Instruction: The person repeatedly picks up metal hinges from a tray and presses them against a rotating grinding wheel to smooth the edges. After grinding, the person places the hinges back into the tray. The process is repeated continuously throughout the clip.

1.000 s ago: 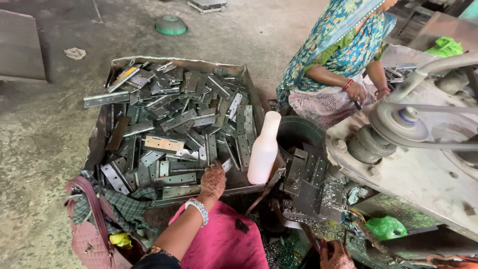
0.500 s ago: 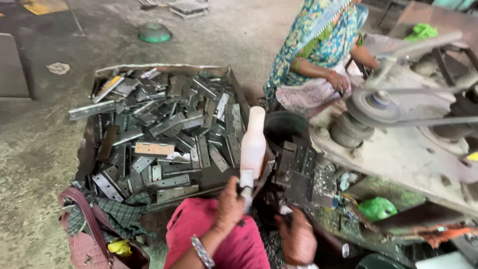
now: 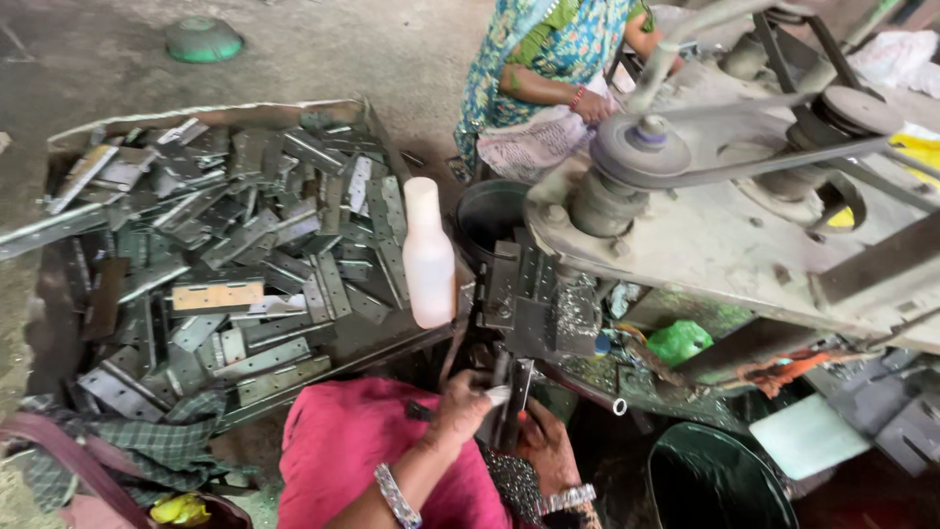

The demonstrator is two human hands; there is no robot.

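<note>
Both hands have come together low in the view since half a second ago, when the left hand was up by the white plastic bottle (image 3: 428, 257) and the right lay apart from it. Now the left hand (image 3: 460, 404) and the right hand (image 3: 544, 448) meet over a dark metal hinge plate (image 3: 512, 400), which stands nearly upright between them, above the lap covered in pink cloth (image 3: 364, 453). The left hand's fingers are closed around the plate's near edge; the right hand cups it from the other side, fingers wrapped on it. Each wrist wears a silver bangle.

That bottle stands upright at the corner of a low tray (image 3: 387, 132) heaped with grey metal hinges (image 3: 245, 245), one tan plate among them. Just right of the bottle a stack of dark hinge plates (image 3: 534, 299) rests at the foot of a belt-driven machine (image 3: 725, 196) with a round pulley on top. A dark bucket (image 3: 490, 211) sits behind the bottle, and another dark bin (image 3: 715, 480) lies at the lower right. A green plastic bag (image 3: 681, 341) is tucked under the machine. A green bowl (image 3: 203, 39) lies upside down on the floor far back. Another person in a patterned blue-green garment (image 3: 548, 44) sits beyond the bucket.
</note>
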